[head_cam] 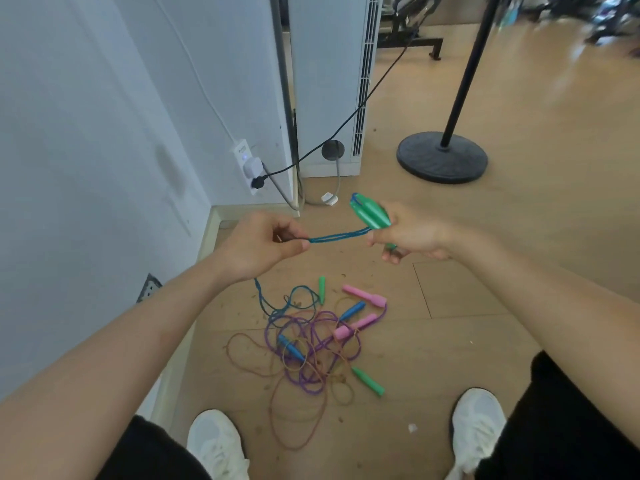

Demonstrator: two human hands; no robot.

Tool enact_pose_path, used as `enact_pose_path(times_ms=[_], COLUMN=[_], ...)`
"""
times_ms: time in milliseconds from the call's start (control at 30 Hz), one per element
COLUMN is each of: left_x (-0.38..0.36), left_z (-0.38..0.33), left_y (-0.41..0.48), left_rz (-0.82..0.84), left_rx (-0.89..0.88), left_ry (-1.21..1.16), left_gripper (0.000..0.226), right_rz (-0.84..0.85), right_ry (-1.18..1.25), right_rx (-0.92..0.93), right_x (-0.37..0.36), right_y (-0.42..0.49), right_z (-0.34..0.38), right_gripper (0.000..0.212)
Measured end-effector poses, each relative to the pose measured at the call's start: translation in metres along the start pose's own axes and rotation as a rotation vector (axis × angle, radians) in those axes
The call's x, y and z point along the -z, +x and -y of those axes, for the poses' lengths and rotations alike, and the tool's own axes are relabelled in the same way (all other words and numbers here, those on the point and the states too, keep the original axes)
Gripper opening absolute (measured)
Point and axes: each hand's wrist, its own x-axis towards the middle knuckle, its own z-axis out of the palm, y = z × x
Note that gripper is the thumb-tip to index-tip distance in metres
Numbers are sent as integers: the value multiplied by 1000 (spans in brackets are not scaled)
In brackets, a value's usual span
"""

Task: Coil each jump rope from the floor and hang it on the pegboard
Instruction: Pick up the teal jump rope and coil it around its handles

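Note:
My right hand (412, 237) grips two green handles (369, 211) of a blue jump rope, held together above the floor. Its blue cord (337, 234) runs doubled and taut to my left hand (265, 245), which pinches it between thumb and fingers. Below my left hand the cord hangs down to the floor pile. On the wooden floor between my feet lies a tangle of ropes (308, 348): a purple cord with pink handles (363, 296), an orange-brown cord, blue handles (351, 310) and other green handles (369, 382). No pegboard is in view.
A white wall (86, 133) with a power strip (249, 168) and plugged cables stands at the left. A white floor unit (329, 81) is behind. A black stand with a round base (442, 156) sits at the right. My white shoes (216, 445) flank the pile.

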Motion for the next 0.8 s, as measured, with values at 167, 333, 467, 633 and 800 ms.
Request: enact_pose_path(times_ms=[167,333,467,633,800], left_x=[4,1,-4,-1,2], left_z=[-13,-19,-23,-19,-7], left_y=[-6,-8,-9,-4,3], left_rz=[9,-43,-115,-164,-121], left_rx=[-104,-166,-210,-226,-163], left_ry=[-46,-73,-19,3,-36], left_gripper=[2,7,10,12,12], right_rz=[56,267,302,241,154], right_ry=[-206,-429,-561,-610,-570], right_rx=[15,13,195,328,370], right_x=[-15,-34,-47,-56,-50], right_y=[1,-8,-14,-24,-33], right_z=[-7,-5,0,10,15], right_gripper=[29,26,27,31,22])
